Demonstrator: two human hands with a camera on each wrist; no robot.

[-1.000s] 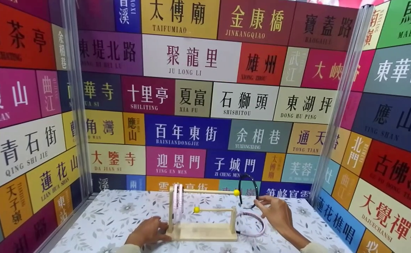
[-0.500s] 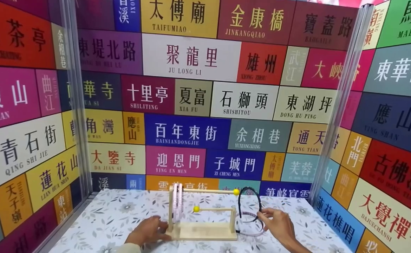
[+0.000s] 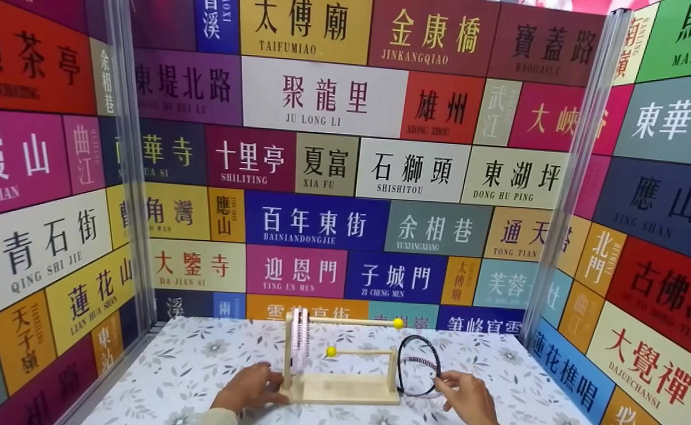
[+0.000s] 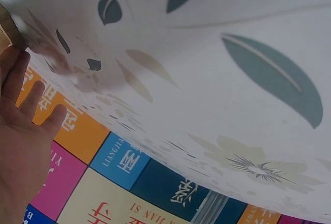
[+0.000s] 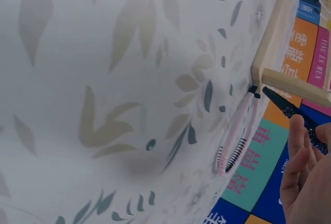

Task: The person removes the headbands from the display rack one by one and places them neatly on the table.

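A black headband (image 5: 279, 103) is being pinched by the fingers of the right hand (image 3: 466, 395) at the right side of its loop, and it is being held upright just beside the right-hand post (image 3: 392, 375) of a wooden stand (image 3: 345, 388); whether the post is being touched cannot be told. The grip of the left hand (image 3: 250, 386) is being kept loose, its fingers spread and fairly straight, and the left end of the stand is being touched by them; the thumb is being left out of sight in the left wrist view. Behind the black loop, a pink headband (image 5: 222, 166) with black tips is lying on the surface (image 3: 186, 375), its tips near the foot of the post. Pale pink headbands (image 3: 299, 348) are being carried by the upper rod (image 3: 351, 323), close to the left post; its right end is being capped by a yellow ball (image 3: 398, 323). The shorter lower rod (image 3: 363, 353), capped by another yellow ball (image 3: 331, 352), is being supported by the right-hand post. Panels (image 3: 316, 221) of coloured lettering are standing behind.
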